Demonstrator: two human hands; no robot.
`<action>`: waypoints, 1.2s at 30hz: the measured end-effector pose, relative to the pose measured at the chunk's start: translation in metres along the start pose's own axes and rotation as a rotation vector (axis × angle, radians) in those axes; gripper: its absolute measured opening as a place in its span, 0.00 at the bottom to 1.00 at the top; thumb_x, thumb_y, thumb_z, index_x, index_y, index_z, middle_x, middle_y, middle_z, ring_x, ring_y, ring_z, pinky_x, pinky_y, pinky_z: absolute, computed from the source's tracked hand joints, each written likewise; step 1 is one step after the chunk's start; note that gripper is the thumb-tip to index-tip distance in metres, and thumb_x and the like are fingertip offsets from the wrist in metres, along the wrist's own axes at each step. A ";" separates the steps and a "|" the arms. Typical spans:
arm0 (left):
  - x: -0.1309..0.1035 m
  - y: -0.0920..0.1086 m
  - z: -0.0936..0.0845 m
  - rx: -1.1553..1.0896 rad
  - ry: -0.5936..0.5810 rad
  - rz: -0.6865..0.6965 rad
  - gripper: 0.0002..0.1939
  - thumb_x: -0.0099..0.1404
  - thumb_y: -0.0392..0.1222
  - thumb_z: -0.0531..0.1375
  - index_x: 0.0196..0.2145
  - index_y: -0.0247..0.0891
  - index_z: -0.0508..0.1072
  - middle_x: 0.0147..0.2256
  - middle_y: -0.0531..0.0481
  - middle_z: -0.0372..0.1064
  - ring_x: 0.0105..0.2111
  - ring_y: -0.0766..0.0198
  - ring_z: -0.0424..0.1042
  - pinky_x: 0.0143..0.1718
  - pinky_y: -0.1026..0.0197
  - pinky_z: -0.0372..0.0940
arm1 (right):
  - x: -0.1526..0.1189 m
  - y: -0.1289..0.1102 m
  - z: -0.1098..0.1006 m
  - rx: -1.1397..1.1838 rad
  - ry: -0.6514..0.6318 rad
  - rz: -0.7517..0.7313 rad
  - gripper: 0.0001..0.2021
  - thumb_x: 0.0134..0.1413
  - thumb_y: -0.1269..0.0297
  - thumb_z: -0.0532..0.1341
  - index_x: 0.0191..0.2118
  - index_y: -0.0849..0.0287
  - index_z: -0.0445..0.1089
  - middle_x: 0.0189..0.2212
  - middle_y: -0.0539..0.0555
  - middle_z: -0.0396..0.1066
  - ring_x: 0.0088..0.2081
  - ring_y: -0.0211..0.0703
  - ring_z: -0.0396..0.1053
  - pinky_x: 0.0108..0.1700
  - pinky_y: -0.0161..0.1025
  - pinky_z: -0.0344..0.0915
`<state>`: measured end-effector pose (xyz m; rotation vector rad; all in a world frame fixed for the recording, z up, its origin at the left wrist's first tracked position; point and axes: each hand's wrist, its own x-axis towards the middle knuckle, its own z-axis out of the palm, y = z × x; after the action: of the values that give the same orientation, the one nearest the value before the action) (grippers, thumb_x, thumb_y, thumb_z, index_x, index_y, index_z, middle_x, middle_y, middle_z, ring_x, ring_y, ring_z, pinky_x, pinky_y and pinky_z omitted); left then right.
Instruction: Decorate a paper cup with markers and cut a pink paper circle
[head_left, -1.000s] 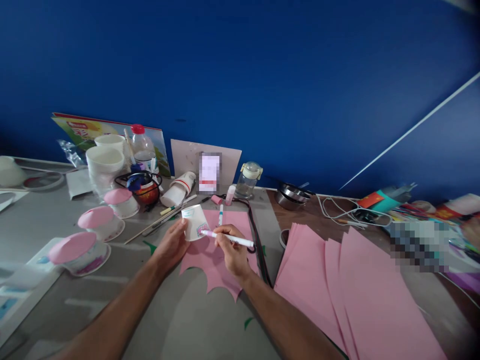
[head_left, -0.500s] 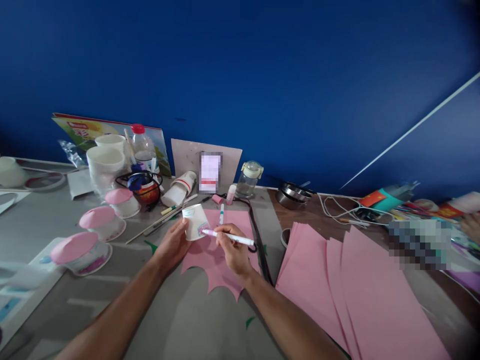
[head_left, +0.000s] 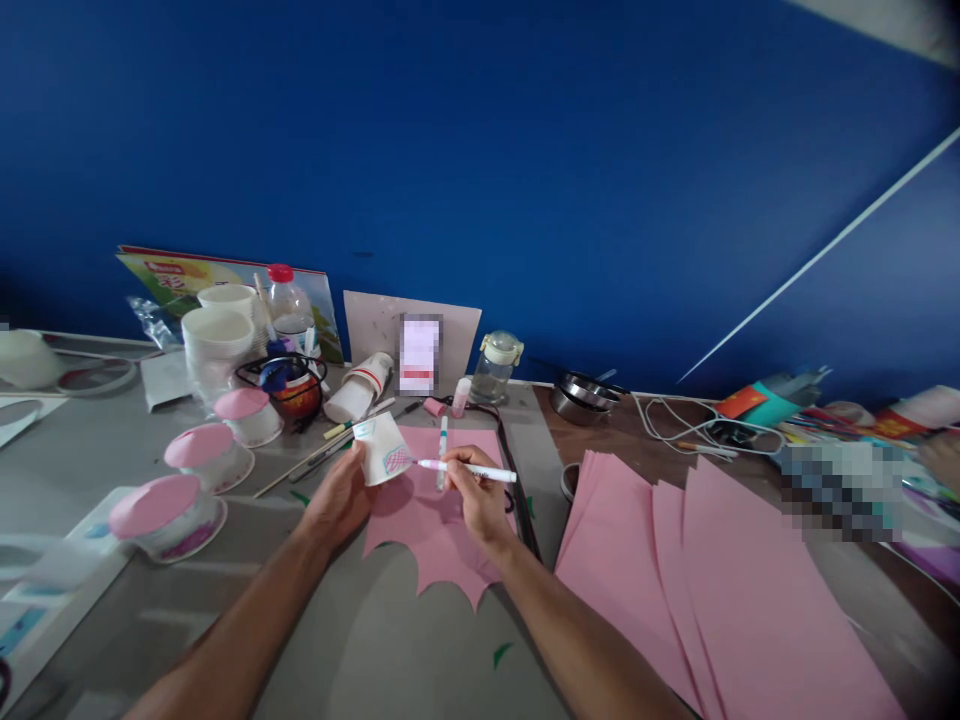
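A white paper cup, tilted, is gripped at its left side by my left hand. Pink crosshatching and blue lines mark its wall near the rim. My right hand pinches a white marker whose pink tip end points left, close beside the crosshatched patch; whether it touches I cannot tell. Under both hands lies pink paper with a scalloped front edge. A second marker with a teal band rests on that paper, partly behind the right hand.
Several cups with pink paper tops, one nearest, stand at left. Stacked white cups, a red-capped bottle and a lidded jar are behind. Pink sheets lie at right, below white cables. A blue wall rises behind.
The marker tip has drawn back slightly to the right from the cup. The cup has shifted a little left, and more pink crosshatching shows. The camera view has tilted slightly.
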<state>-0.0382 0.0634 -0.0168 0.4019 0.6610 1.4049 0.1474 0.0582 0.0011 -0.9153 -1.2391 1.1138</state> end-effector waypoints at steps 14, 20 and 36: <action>0.003 -0.005 -0.004 0.046 -0.032 0.034 0.15 0.59 0.43 0.68 0.41 0.33 0.76 0.37 0.46 0.79 0.35 0.60 0.77 0.39 0.61 0.72 | -0.012 -0.002 0.008 0.013 -0.120 0.002 0.09 0.55 0.57 0.60 0.35 0.57 0.72 0.22 0.47 0.66 0.23 0.36 0.61 0.26 0.34 0.57; 0.003 -0.006 -0.004 0.058 -0.028 0.030 0.15 0.56 0.43 0.70 0.38 0.32 0.77 0.34 0.46 0.79 0.30 0.62 0.76 0.35 0.64 0.71 | -0.013 0.000 0.008 -0.016 -0.127 0.007 0.09 0.56 0.56 0.61 0.35 0.57 0.72 0.22 0.48 0.67 0.24 0.36 0.61 0.26 0.34 0.58; 0.000 -0.005 0.001 0.055 -0.027 0.024 0.17 0.55 0.44 0.70 0.40 0.32 0.77 0.34 0.44 0.79 0.35 0.55 0.78 0.39 0.58 0.72 | -0.013 -0.001 0.008 -0.029 -0.125 0.028 0.10 0.55 0.56 0.61 0.36 0.57 0.71 0.22 0.47 0.66 0.23 0.36 0.60 0.25 0.34 0.57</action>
<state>-0.0337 0.0626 -0.0190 0.4728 0.6753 1.4035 0.1396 0.0449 0.0005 -0.8981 -1.3504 1.1927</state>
